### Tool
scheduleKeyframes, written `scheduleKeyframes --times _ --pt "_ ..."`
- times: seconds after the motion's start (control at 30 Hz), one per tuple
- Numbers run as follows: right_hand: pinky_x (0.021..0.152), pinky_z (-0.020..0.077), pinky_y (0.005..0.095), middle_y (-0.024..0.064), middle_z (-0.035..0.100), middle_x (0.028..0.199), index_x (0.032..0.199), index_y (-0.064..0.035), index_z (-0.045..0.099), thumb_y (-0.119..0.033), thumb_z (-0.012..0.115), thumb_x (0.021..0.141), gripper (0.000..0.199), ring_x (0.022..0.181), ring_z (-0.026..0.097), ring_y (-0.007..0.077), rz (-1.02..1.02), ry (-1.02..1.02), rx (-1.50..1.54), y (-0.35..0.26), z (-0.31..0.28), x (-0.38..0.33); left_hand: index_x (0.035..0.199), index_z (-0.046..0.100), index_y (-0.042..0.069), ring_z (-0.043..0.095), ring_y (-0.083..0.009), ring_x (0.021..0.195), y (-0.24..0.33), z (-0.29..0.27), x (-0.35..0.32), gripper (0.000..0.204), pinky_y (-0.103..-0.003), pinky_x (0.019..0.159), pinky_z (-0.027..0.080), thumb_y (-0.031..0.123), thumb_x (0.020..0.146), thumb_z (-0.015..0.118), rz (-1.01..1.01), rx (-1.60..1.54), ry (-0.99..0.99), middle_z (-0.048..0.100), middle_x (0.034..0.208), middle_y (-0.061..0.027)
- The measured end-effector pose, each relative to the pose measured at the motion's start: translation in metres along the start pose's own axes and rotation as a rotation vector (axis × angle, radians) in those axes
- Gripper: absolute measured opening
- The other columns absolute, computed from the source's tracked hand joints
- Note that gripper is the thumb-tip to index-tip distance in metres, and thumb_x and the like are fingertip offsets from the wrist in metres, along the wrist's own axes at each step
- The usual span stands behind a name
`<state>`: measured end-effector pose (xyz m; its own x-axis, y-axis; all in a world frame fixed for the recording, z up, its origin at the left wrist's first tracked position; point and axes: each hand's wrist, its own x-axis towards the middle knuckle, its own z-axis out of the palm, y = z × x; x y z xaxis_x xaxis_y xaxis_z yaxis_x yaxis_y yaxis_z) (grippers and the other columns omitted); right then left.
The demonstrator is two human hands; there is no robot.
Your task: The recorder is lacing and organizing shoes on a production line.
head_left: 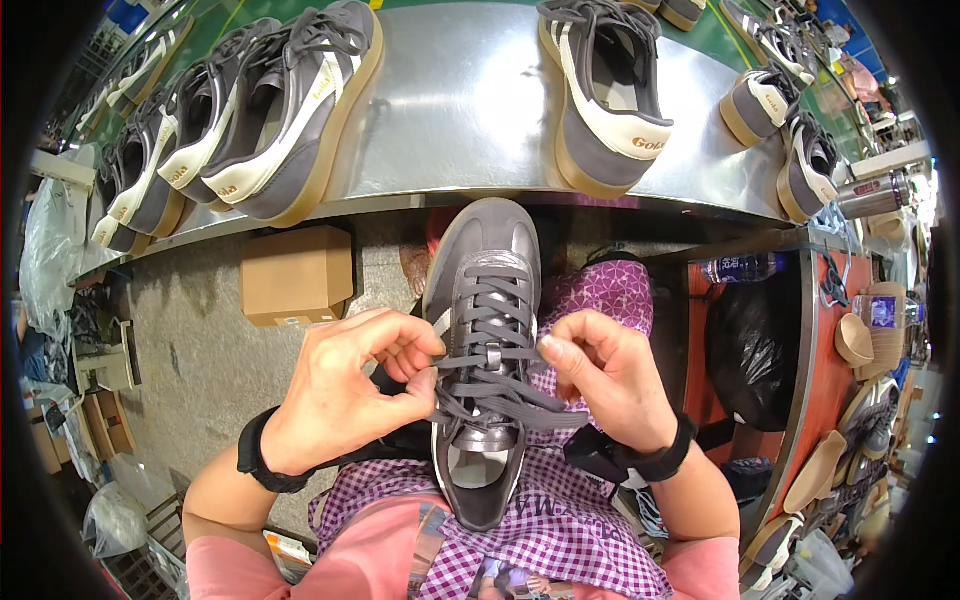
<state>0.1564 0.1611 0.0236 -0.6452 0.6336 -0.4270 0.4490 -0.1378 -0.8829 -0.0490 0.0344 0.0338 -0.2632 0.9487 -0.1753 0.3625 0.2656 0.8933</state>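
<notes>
A grey sneaker with grey laces rests on my lap, toe pointing away from me, over a purple checked apron. My left hand pinches a lace end at the shoe's left side, near the upper eyelets. My right hand pinches the lace on the right side, fingers curled. Both lace ends cross over the tongue between my hands. Black wristbands sit on both wrists.
A curved metal bench ahead carries several grey sneakers with tan soles. A cardboard box lies on the floor to the left. A black bag, bottle and a metal flask sit on the right.
</notes>
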Motion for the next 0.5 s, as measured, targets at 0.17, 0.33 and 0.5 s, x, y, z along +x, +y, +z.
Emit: scheduleKeyframes --times 0.17,0.33,0.5 --pt "0.063 0.0441 0.0357 0.0113 0.057 0.077 0.086 -0.0011 0.063 -0.013 0.066 0.086 0.012 0.072 0.058 0.0290 -0.497 0.042 -0.542 -0.013 -0.001 -0.016 0.088 0.069 0.007 0.054 -0.0260 0.087 0.015 0.003 -0.004 0.030 -0.037 0.075 0.045 0.015 0.062 0.082 0.417 0.422 -0.020 0.055 0.093 -0.0085" --pt "0.068 0.0425 0.0305 0.0088 0.056 0.077 0.084 -0.0016 0.062 -0.010 0.069 0.084 0.011 0.073 0.056 0.0248 -0.414 -0.059 -0.344 -0.004 0.006 -0.023 0.078 0.064 0.008 0.053 -0.0268 0.095 0.019 0.009 0.003 0.019 -0.038 0.080 0.043 0.014 0.069 0.080 0.352 0.289 -0.222 0.055 0.094 -0.0064" --pt "0.073 0.0402 0.0250 0.0032 0.052 0.090 0.092 -0.0008 0.060 -0.010 0.062 0.092 0.010 0.083 0.049 0.0100 -0.187 -0.157 0.485 0.020 -0.010 -0.032 0.079 0.066 0.009 0.053 -0.0252 0.094 0.015 -0.025 -0.006 0.014 -0.039 0.085 0.042 0.013 0.074 0.079 0.382 -0.308 -0.508 0.054 0.091 -0.0045"
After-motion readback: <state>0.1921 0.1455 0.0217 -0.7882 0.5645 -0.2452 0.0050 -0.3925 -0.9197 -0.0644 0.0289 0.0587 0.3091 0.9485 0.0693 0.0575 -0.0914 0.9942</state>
